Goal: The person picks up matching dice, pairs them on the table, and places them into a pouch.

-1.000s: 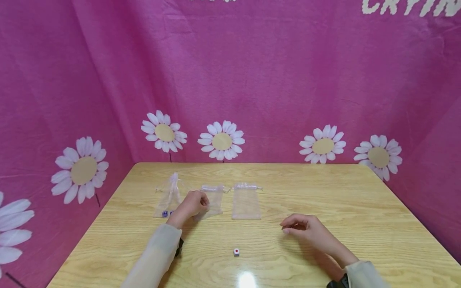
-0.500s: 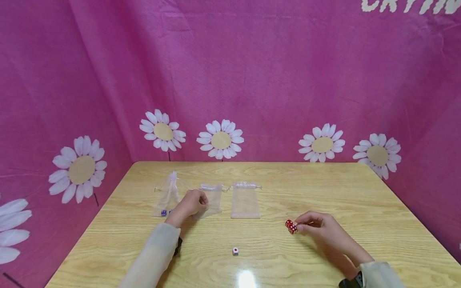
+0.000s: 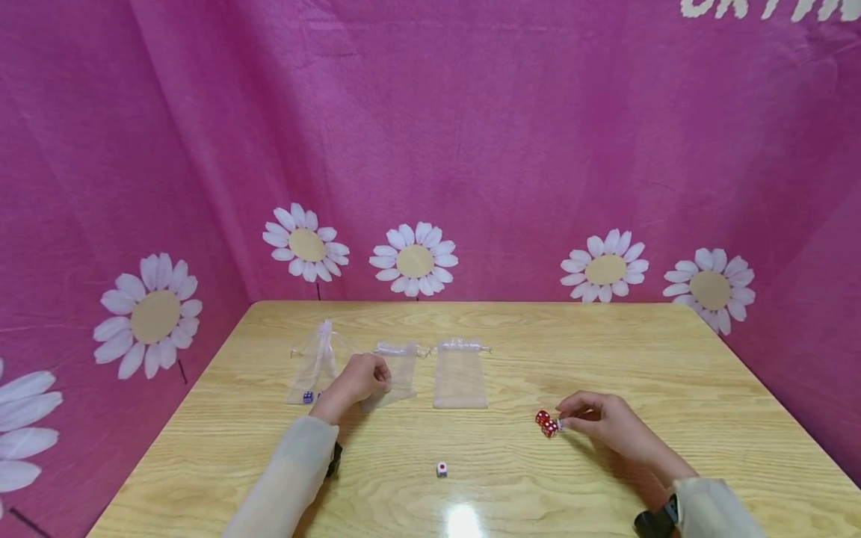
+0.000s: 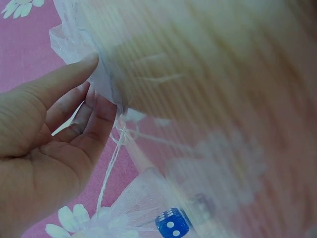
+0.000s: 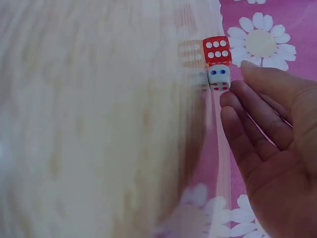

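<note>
A pink cloth (image 3: 498,164) printed with daisies rises behind the flat pouch (image 3: 460,377), whose place serves for the rest, and a wooden table (image 3: 673,373) spreads beneath it. Pale sleeves (image 3: 285,478) come in on the near side of the flat pouch, one to either side. The left hand (image 3: 359,373) is to the left of the flat pouch, its fingers bent and holding the sheer fabric of the middle pouch (image 3: 403,370) with the thumb. The right hand (image 3: 608,422) is to the right of the flat pouch and a little nearer the person, its fingers relaxed with a narrow gap to the thumb. Just left of the flat pouch lies the middle pouch; farther left is the gathered pouch (image 3: 326,355), its top drawn together, with blue dice (image 3: 307,397) at its lower end. Two red dice (image 3: 542,418) sit right of the flat pouch, close together. Right beside them, at the right hand's fingertips, is the small white die (image 5: 219,75); whether the fingertips touch it I cannot tell. The lone die (image 3: 442,470), white with a red pip on top, rests on the near side of the flat pouch.
</note>
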`<state>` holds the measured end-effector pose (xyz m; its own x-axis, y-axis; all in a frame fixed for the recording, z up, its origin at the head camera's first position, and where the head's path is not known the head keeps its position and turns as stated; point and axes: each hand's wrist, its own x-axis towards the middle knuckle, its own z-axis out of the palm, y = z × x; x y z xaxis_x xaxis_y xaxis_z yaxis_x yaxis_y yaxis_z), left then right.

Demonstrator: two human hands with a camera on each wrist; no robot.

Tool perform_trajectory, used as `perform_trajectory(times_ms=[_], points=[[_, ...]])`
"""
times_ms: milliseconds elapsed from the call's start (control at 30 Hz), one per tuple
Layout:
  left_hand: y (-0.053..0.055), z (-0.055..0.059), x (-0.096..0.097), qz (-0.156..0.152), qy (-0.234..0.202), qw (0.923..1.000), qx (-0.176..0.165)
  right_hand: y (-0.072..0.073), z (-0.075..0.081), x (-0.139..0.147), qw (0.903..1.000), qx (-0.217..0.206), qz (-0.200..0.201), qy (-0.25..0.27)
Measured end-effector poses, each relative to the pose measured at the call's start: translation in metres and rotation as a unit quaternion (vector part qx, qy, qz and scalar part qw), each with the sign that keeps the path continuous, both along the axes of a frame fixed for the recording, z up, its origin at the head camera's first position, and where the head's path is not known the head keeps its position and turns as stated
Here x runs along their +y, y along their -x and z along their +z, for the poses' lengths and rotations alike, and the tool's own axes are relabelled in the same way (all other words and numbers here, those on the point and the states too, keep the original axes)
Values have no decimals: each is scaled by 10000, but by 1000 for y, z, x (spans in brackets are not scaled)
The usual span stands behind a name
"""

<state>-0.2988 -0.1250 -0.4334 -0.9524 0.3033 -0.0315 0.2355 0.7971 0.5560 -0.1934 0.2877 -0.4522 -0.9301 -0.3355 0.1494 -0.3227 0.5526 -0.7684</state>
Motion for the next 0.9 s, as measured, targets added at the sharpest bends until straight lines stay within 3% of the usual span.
perform_trajectory(times_ms=[333,567,800,900], points=[[-1,1,0,-13,-1,10000,38,2,-1,-5,9931,836,396,-716],[-1,0,-1,-18,-27,9999,99,1,1,-8,9898,990,476,-905],[-3,1,0,-52,-9,9997,233,1,0,-10,9719,1916,771,-1128],[-3,1,0,-50,-24,9998,210,2,0,-10,9658,2131,846,-1210]])
